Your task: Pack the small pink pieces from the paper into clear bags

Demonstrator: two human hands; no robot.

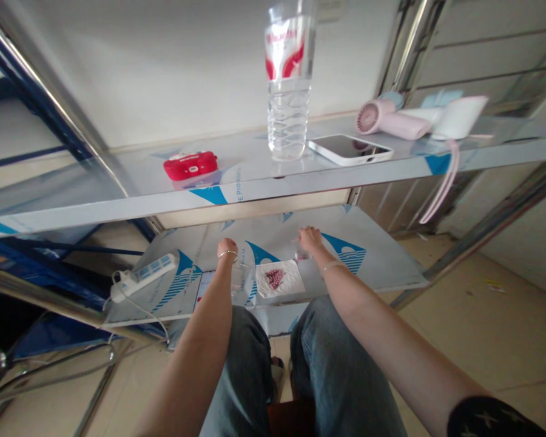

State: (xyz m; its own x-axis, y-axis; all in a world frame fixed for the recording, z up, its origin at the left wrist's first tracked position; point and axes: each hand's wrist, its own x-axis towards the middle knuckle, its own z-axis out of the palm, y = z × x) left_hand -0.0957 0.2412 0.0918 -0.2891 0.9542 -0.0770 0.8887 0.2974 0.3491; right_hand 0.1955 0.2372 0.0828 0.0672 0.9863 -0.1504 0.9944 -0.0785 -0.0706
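Steel shelving (300, 182) against a pale wall, floor of beige tile to the right; two tiers in view, both still wearing blue-and-white protective film. On the upper tier: red case (190, 165) at the left; clear water bottle (289, 79) upright near the middle with a red-and-white label; white phone (350, 149) lying flat just beside the bottle; pink hair dryer (391, 120) further right, its cord hanging over the shelf edge. On the lower tier (382, 261): white power strip (143, 276) at the left edge, cable trailing down; white tissue (279, 278) near the front edge between the two forearms, carrying a small heap of dark red beads (273, 278). Left hand (227, 247) curled into a loose fist above the lower tier, just left of the tissue, thin bracelet at the wrist; cannot tell whether anything sits inside the fist. Right hand (310, 238) down at the shelf behind the tissue's right corner, fingers bent together over something small and clear; grip too small and blurred to read. Knees in blue jeans below.
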